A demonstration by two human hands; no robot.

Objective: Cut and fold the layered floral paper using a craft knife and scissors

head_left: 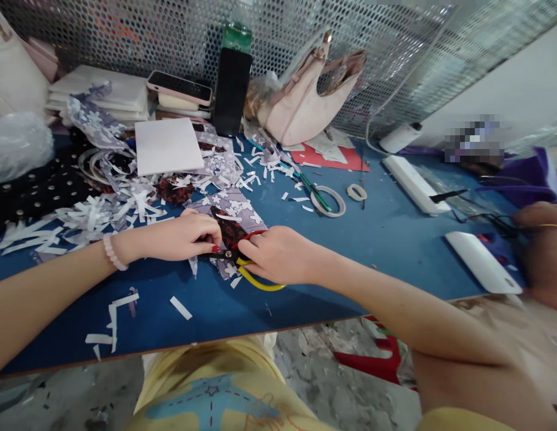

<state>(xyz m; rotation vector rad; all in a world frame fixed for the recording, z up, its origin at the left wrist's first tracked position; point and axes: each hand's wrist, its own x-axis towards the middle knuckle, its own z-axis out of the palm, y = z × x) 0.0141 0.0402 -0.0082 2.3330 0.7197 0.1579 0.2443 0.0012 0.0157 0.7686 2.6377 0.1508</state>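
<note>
My right hand [282, 254] grips a pair of scissors [263, 286] with one red and one yellow handle. The dark blades point left, low over the table. At the blade tips is my left hand [195, 236], thumb and fingers pinched together; what lies between them is hidden. Beneath both hands spreads lilac fabric with white flowers [245, 206]. A dark red patterned fabric piece [229, 227] lies on it between the hands. White paper strips [87, 218] are heaped left of my left hand, and a few lie loose near the front edge.
Behind my hands are a white pad [168, 146], a phone [179, 88], a black box [232, 90] and a pale handbag [305, 105]. Tape rolls [341, 206] lie right of centre. White power strips [415, 185] and another person's arm [548, 251] are at the right.
</note>
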